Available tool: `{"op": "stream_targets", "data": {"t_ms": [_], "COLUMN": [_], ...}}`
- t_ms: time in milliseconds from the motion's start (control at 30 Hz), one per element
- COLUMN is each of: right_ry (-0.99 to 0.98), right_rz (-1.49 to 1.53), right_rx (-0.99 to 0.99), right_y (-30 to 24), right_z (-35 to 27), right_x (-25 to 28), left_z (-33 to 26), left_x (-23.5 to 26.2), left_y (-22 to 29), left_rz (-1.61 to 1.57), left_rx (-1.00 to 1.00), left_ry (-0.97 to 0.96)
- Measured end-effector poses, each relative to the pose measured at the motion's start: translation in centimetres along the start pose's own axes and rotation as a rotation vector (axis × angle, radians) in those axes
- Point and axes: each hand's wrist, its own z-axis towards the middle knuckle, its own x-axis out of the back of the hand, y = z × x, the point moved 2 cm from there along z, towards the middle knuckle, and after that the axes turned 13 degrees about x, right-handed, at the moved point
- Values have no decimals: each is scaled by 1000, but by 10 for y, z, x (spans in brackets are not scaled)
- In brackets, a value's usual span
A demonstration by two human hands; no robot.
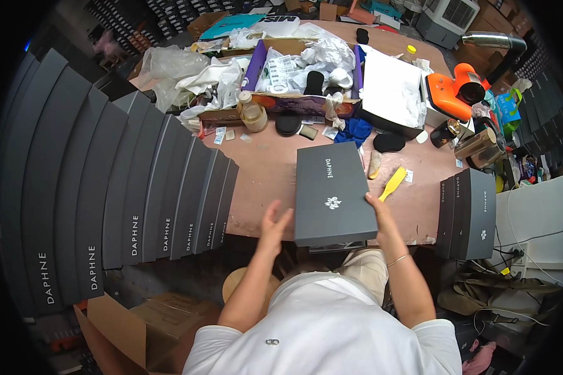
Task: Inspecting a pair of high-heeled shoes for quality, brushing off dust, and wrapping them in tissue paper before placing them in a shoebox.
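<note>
Grey box (pixel 331 194): at the near edge of the surface (pixel 259 169), lid upward; whether it rests there or is held clear cannot be told.
Right hand (pixel 383 217): clamped on the grey box's right edge, thumb on top.
Left hand (pixel 274 230): fingers spread, just beside the grey box's left edge, apart from the right hand.
Drop hazard: one-sided support could let the grey box tilt and fall.
Collision hazard: a wide leftward swing could topple the box row (pixel 159 187) left of the grey box.
</note>
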Motion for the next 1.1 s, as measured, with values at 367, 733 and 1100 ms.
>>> {"op": "stream_targets", "data": {"t_ms": [367,733,1100], "right_ry": [-206,-350,-752], "right_rz": [-1316,-1837,-1331], "right_rx": [977,564,241], "right_y": [34,56,-32], "right_z": [9,130,129], "right_x": [-19,10,11], "left_z": [8,32,44], "left_x": [94,-111,-92], "left_y": [73,-21,-24], "left_rz": [1038,1568,1121], "left_rx": [-281,-798,-921], "left_ry": [586,-266,-253]}}
